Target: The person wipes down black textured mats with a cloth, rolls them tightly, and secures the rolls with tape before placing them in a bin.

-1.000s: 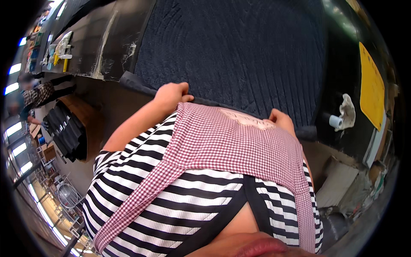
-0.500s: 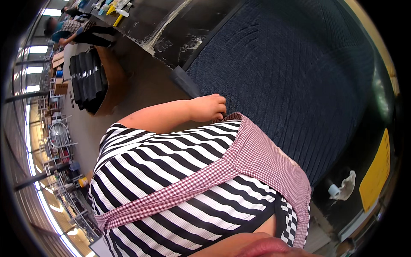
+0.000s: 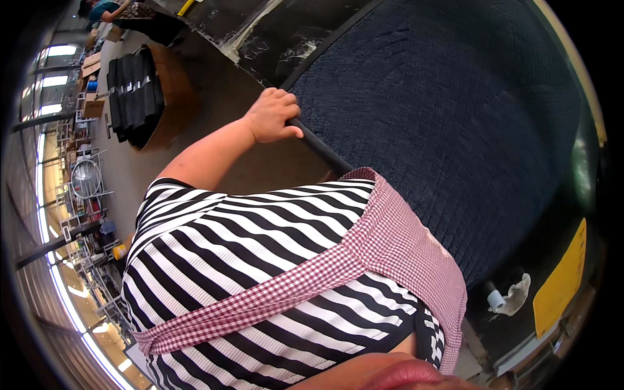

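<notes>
A large dark blue ribbed mat [image 3: 429, 123] with a black border lies over the black worktable in front of me. My left hand [image 3: 276, 116] is closed over the mat's near-left edge, close to its corner, with the fingers curled over the black border and the thumb toward me. From there the border [image 3: 325, 153] runs back toward my checked apron [image 3: 396, 227], which hides part of the mat. My right hand does not show.
A cardboard box [image 3: 172, 97] with rolled black mats [image 3: 133, 94] stands on the floor at left. Beyond it is another person [image 3: 140, 16]. On the table at right lie a yellow sheet [image 3: 560, 279], a white cup-like piece [image 3: 496, 300] and a crumpled white scrap [image 3: 518, 296].
My left hand has moved away from my apron, forward and left along the mat's border to near the corner. The person at far left has shifted within the view.
</notes>
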`<state>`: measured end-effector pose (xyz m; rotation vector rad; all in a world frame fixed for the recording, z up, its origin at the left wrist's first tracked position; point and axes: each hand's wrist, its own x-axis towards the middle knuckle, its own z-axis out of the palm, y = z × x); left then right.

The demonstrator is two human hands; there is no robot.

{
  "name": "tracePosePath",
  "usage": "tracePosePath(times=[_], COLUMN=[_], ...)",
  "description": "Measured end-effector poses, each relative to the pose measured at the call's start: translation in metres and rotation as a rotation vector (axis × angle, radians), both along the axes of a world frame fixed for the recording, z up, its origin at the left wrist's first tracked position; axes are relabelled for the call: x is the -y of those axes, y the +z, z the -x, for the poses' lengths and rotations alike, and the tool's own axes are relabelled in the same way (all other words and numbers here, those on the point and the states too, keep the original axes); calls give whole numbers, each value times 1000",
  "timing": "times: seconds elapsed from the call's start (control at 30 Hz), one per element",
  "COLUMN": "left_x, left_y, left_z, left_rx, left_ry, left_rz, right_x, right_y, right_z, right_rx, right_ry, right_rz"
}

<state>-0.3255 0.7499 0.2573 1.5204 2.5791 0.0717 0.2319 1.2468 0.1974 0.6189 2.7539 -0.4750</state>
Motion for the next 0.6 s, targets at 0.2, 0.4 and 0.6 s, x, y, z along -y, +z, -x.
tracePosePath(times=[0.2,0.4,0.6], left_x=[-10,-27,-27], left_y=[-5,5,-8], left_z=[-2,17,9], left_rx=[8,154,158], left_ry=[91,53,198], left_rz=[138,328,45], right_x=[-11,12,19], right_y=[-7,17,3], right_z=[-28,45,68], right_rx=[-109,-17,-455], right_ry=[66,-196,-749], right_rz=[62,-8,30])
